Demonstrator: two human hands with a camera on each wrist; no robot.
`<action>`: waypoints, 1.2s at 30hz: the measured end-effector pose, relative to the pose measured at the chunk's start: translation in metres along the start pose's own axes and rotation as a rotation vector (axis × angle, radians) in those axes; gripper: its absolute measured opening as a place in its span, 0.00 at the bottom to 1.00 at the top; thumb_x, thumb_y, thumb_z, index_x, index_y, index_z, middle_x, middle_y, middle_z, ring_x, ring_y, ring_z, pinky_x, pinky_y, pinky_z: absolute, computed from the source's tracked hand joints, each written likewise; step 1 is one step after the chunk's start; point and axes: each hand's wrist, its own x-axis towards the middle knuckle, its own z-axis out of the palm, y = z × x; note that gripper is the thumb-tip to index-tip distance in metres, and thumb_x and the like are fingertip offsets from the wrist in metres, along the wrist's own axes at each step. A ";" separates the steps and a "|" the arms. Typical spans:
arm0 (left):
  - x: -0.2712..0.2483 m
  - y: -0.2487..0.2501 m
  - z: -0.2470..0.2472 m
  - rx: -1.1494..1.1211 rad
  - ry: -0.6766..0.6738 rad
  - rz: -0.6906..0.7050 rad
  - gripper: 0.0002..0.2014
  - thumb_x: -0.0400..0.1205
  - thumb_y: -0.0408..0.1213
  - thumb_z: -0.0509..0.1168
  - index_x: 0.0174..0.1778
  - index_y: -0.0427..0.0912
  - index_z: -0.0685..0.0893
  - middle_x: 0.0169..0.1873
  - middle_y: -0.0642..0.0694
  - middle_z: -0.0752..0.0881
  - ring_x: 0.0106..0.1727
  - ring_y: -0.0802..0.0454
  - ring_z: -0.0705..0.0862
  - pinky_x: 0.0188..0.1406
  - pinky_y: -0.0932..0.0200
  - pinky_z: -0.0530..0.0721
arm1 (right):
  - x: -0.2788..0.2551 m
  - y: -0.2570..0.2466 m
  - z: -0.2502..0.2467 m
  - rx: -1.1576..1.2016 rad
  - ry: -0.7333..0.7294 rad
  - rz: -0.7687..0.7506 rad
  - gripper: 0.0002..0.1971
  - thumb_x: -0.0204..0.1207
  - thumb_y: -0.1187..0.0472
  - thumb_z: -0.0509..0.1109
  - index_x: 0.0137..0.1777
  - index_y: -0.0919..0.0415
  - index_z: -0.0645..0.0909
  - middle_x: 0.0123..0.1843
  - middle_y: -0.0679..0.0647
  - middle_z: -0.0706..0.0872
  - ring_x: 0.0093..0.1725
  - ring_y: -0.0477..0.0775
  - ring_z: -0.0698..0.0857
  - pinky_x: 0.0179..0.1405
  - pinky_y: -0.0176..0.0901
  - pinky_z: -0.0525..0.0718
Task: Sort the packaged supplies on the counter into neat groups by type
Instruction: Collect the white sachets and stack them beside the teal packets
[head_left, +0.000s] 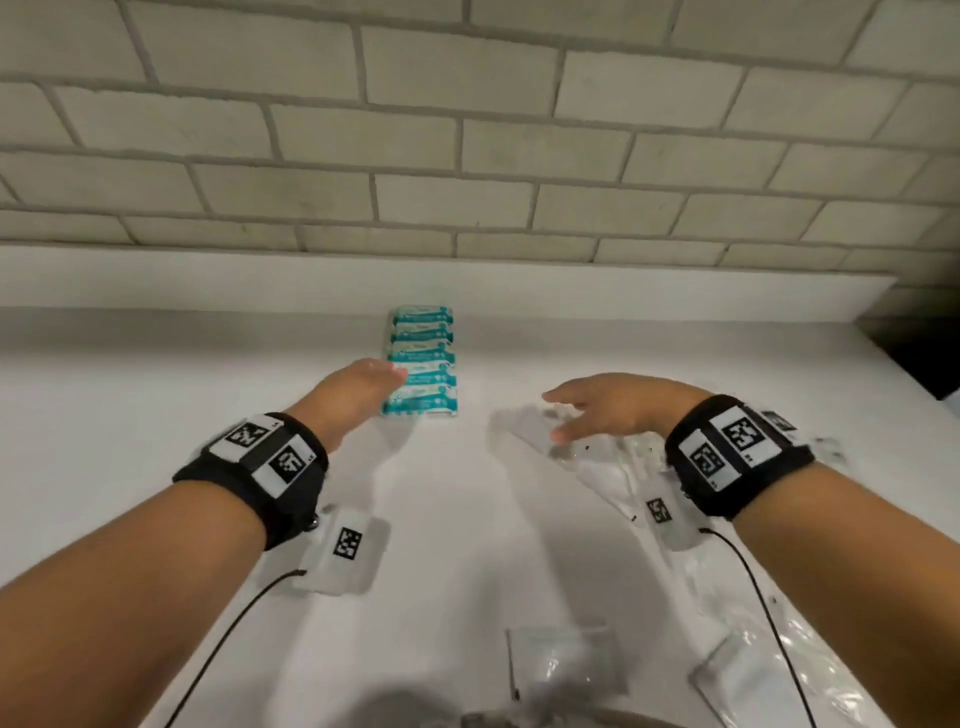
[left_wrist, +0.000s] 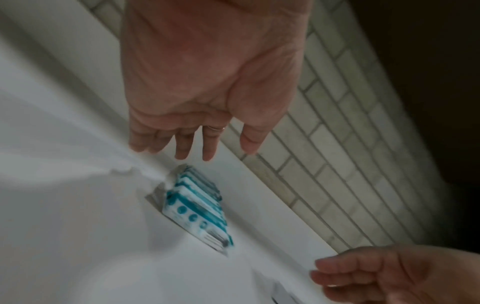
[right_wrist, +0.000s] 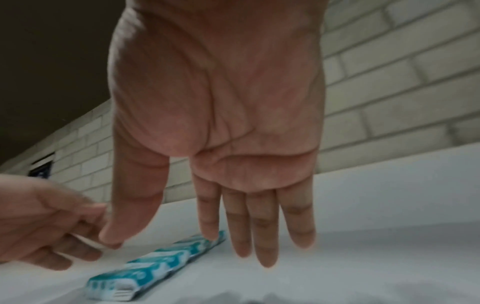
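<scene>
A neat overlapping row of teal-and-white packets (head_left: 422, 358) (left_wrist: 197, 207) (right_wrist: 158, 261) lies on the white counter near the back. My left hand (head_left: 363, 387) (left_wrist: 192, 142) hovers just left of the row, fingers straight, holding nothing. My right hand (head_left: 597, 405) (right_wrist: 233, 236) hovers to the right of the row with its fingers spread, above a pile of clear plastic packages (head_left: 613, 467). Neither hand grips anything.
A small clear packet with a black-and-white tag (head_left: 345, 551) lies under my left wrist. More clear packages (head_left: 566, 665) (head_left: 769, 649) lie at the front right. A tiled wall (head_left: 467, 130) backs the counter (head_left: 156, 415); a dark opening (head_left: 924, 358) sits at the far right.
</scene>
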 end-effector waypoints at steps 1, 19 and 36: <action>-0.012 0.005 0.007 0.064 -0.003 0.032 0.18 0.85 0.48 0.61 0.66 0.43 0.82 0.63 0.46 0.84 0.63 0.48 0.81 0.56 0.58 0.74 | -0.014 0.017 0.000 -0.039 0.010 0.048 0.38 0.74 0.37 0.69 0.82 0.44 0.62 0.83 0.43 0.64 0.81 0.48 0.65 0.81 0.50 0.59; -0.131 0.036 0.177 1.241 -0.353 0.297 0.25 0.71 0.55 0.72 0.59 0.48 0.75 0.56 0.49 0.79 0.54 0.48 0.79 0.51 0.53 0.78 | -0.131 0.118 0.099 -0.316 0.083 -0.040 0.44 0.73 0.47 0.73 0.84 0.43 0.51 0.86 0.42 0.37 0.83 0.54 0.60 0.73 0.52 0.72; -0.049 0.062 0.187 1.045 -0.088 0.244 0.21 0.78 0.52 0.67 0.62 0.42 0.82 0.57 0.43 0.79 0.60 0.43 0.79 0.58 0.51 0.79 | -0.092 0.140 0.084 -0.306 0.125 0.121 0.36 0.64 0.50 0.82 0.69 0.59 0.69 0.61 0.53 0.83 0.55 0.56 0.84 0.47 0.46 0.79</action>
